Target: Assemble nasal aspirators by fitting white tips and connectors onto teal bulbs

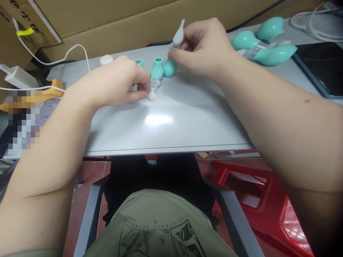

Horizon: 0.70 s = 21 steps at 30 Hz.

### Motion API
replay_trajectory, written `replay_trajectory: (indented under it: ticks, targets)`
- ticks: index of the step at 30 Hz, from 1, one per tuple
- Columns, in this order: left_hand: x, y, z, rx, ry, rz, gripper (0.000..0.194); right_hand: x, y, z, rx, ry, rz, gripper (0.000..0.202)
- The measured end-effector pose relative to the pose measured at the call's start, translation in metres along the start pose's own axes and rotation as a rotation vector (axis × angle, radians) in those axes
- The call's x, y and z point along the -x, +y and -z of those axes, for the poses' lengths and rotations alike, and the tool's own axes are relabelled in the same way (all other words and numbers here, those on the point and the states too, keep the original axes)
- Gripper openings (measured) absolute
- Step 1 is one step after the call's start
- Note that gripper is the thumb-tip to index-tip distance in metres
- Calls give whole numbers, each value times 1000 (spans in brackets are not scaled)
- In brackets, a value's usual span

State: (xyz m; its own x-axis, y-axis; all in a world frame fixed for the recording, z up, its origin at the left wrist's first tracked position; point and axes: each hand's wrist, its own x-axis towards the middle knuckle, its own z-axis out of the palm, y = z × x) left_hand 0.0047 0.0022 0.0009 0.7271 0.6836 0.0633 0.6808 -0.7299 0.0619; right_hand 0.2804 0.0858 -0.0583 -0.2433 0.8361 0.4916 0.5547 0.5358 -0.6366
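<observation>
My right hand [199, 46] is closed around the clear collar [175, 45] below a white nozzle [178, 35], which points up. Directly under it stands a teal rubber bulb [170, 68]; whether the collar is seated in it is hidden by my thumb. My left hand [125, 82] rests low over the tabletop, with thumb and forefinger pinched at a small white nozzle tip [152, 94]. Just behind that tip lies a clear plastic connector [154, 83]. An open-necked teal bulb [157, 69] stands between the hands, and another bulb [139, 63] is partly hidden behind my left hand.
Several assembled teal bulb aspirators [274, 54] lie at the right, beside a dark phone or tablet [323, 66]. A white round piece [106, 59] sits behind my left wrist. A charger [20, 76] and white cables are at left. Cardboard [107, 21] walls the back; a red stool [249, 210] stands below.
</observation>
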Motion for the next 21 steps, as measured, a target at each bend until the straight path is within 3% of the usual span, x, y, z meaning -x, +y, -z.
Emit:
replay_trajectory:
  ticks: [4, 9, 15, 21]
  targets:
    - [-3, -3, -7, 9, -11, 11, 38, 1, -2, 1, -5, -3, 3, 29]
    - [-6, -10, -15, -8, 20, -30, 26, 1, -1, 1, -18, -10, 11, 27]
    - [-6, -20, -19, -25, 29, -37, 26, 2, 0, 2, -11, -12, 24, 29]
    - [-6, -16, -18, -119, 3, 4, 29, 3, 5, 4, -12, -45, 16, 52]
